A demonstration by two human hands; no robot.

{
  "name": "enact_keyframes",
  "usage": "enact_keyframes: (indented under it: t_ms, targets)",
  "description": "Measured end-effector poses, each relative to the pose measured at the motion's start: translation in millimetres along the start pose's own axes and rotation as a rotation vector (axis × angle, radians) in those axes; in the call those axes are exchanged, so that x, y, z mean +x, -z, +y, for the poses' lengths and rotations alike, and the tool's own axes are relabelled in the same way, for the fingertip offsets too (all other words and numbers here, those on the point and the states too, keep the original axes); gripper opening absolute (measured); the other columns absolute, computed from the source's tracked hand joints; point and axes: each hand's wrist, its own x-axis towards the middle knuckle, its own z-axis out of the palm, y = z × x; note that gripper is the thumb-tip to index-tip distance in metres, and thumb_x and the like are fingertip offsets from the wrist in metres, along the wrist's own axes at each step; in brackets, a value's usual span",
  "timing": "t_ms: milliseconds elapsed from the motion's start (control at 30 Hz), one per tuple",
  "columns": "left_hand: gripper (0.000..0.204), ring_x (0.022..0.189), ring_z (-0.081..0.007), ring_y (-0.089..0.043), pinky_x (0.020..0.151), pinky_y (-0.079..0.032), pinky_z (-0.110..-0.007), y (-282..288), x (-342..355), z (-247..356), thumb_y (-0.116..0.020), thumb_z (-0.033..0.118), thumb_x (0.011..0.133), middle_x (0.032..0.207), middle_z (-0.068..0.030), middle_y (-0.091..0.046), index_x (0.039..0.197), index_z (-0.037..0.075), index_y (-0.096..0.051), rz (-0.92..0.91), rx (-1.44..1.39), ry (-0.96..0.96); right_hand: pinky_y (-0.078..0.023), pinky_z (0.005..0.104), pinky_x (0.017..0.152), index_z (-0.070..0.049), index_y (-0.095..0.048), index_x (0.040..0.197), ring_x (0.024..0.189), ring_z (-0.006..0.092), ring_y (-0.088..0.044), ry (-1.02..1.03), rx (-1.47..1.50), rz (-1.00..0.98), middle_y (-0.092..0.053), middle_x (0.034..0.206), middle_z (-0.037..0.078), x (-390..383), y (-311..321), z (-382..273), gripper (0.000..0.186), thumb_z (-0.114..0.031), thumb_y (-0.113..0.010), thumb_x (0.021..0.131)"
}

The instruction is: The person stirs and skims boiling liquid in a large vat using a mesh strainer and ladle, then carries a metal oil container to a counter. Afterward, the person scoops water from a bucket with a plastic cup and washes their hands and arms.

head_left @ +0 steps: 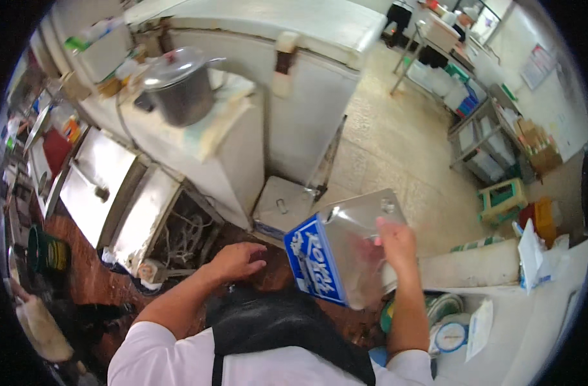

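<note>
My right hand point(397, 242) grips a square, shiny metal tin point(342, 222) with a blue and white label, held tilted in front of me at the centre right. My left hand point(241, 260) is apart from it, at the lower middle, with thumb and fingers spread and nothing between them. Beyond the tin, a metal container point(282, 204) with a handle on its top sits low beside a white cabinet. Left of my left hand is an open-fronted metal appliance point(130, 228) with tangled tubing or wires inside.
A lidded pot point(186, 96) stands on the white cabinet point(239, 161), before a long white counter point(268, 19). A tiled walkway point(390, 128) runs back toward people point(462, 29) at a worktable. At right are a shelf rack point(474, 148), a stool point(499, 199) and a low wall point(467, 267).
</note>
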Motion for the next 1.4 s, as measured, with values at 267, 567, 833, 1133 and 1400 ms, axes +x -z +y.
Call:
enact_keyframes:
  t_ms: [267,567,833,1133,1400]
  targets:
    - [0.044,0.100,-0.0316,-0.064,0.088,-0.050,-0.039,-4.7,71.7,50.8,-0.064,0.033,0.086,0.111,-0.0164,-0.065,0.122,0.008,-0.059,0.102,0.015,-0.064,-0.047,0.0360,0.059,-0.006,-0.070,0.068,0.058,0.0252,-0.063,0.064,0.021,-0.188,-0.062,0.057,0.011,62.0,-3.1,37.8,0.063,-0.062,-0.050,0.088]
    - [0.044,0.101,-0.0314,-0.063,0.087,-0.050,-0.040,15.8,122.3,41.0,-0.063,0.033,0.087,0.110,-0.0156,-0.065,0.123,0.008,-0.058,0.057,0.059,-0.075,-0.047,0.0372,0.060,-0.005,-0.071,0.070,0.060,0.0256,-0.063,0.070,-0.098,-0.241,-0.064,0.061,0.012,116.0,18.1,27.9,0.064,-0.063,-0.048,0.088]
    - [0.045,0.098,-0.0326,-0.063,0.085,-0.050,-0.041,52.4,159.6,27.0,-0.062,0.032,0.085,0.107,-0.0160,-0.065,0.121,0.005,-0.058,0.120,0.038,-0.157,-0.046,0.0347,0.058,-0.003,-0.071,0.072,0.059,0.0227,-0.063,0.099,-0.001,-0.170,-0.065,0.062,0.013,142.9,6.4,5.5,0.057,-0.054,-0.053,0.090]
    - [0.049,0.102,-0.0323,-0.063,0.087,-0.051,-0.040,64.6,160.8,10.5,-0.063,0.035,0.087,0.113,-0.0182,-0.064,0.127,0.007,-0.055,0.015,0.033,-0.043,-0.043,0.0313,0.053,-0.004,-0.070,0.068,0.054,0.0159,-0.056,0.077,0.098,-0.247,-0.058,0.054,0.007,165.0,-32.6,6.5,0.059,-0.056,-0.055,0.089]
    - [0.049,0.100,-0.0342,-0.063,0.087,-0.050,-0.041,69.1,147.0,-9.0,-0.061,0.038,0.088,0.111,-0.0189,-0.064,0.125,0.006,-0.056,0.069,0.004,-0.015,-0.046,0.0339,0.056,-0.004,-0.070,0.071,0.057,0.0191,-0.061,0.201,-0.048,-0.417,-0.063,0.060,0.011,177.0,-53.2,-26.4,0.057,-0.054,-0.054,0.090]
